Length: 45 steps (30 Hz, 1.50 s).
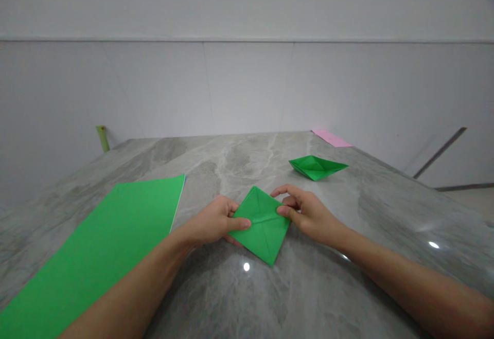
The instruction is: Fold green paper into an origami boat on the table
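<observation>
A folded green paper diamond (pixel 262 231) with creases across its face is held between my two hands, over the near middle of the table. My left hand (pixel 218 219) grips its left corner, thumb on top and fingers beneath. At the right corner my right hand (pixel 303 211) pinches the edge between thumb and fingers; its index finger reaches along the upper right side. Beyond my right hand, a folded green paper boat (pixel 317 167) rests on the table, apart from both hands.
A large green paper stack or sheet (pixel 116 241) lies at the left, partly under my left forearm. Pink paper (pixel 331 138) lies at the far right edge of the grey marbled table (pixel 216 159). A white wall (pixel 247 87) stands behind, with a light green object (pixel 102 138) at far left.
</observation>
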### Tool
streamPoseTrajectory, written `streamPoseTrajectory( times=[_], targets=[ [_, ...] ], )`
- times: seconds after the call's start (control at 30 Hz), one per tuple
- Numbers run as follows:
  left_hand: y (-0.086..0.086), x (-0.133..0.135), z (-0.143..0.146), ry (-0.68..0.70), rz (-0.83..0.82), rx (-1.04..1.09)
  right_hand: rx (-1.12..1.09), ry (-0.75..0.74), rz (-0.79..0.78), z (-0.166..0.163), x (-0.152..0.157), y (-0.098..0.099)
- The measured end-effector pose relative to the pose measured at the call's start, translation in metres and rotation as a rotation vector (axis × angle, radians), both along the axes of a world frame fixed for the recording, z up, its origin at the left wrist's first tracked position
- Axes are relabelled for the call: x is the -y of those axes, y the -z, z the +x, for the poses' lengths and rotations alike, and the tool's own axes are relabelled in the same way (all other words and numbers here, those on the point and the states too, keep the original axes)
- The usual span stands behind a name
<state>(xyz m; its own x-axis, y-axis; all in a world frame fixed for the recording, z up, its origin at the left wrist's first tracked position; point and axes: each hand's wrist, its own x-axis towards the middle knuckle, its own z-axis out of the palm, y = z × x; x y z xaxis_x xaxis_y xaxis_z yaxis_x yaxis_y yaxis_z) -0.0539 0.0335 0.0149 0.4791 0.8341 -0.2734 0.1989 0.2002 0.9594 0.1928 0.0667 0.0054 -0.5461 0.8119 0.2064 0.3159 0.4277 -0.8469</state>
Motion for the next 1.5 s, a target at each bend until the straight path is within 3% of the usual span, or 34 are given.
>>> streamPoseTrajectory(
  times=[0.27, 0.47, 0.57, 0.77, 0.93, 1.17, 1.5],
  targets=[
    [0.004, -0.007, -0.011, -0.022, -0.055, 0.043, 0.040, 0.045, -0.113, -0.002, 0.001, 0.004],
    [0.010, -0.013, -0.005, -0.374, 0.049, 0.166, -0.155, 0.101, -0.272, -0.001, -0.003, 0.009],
    [0.011, -0.012, 0.007, -0.444, 0.059, 0.357, -0.243, 0.156, -0.333, -0.002, -0.003, 0.009],
    [0.013, -0.001, 0.028, -0.388, -0.060, 0.483, -0.313, 0.145, -0.416, -0.008, 0.004, 0.005],
    [0.019, 0.005, 0.035, -0.352, 0.020, 0.300, -0.347, 0.056, -0.535, -0.013, 0.010, 0.006],
    [0.019, 0.007, 0.039, -0.358, 0.104, 0.081, -0.235, 0.157, -0.516, -0.019, 0.015, 0.006],
    [0.023, 0.004, 0.036, -0.360, 0.073, 0.214, -0.258, 0.136, -0.468, -0.018, 0.014, -0.003]
  ],
)
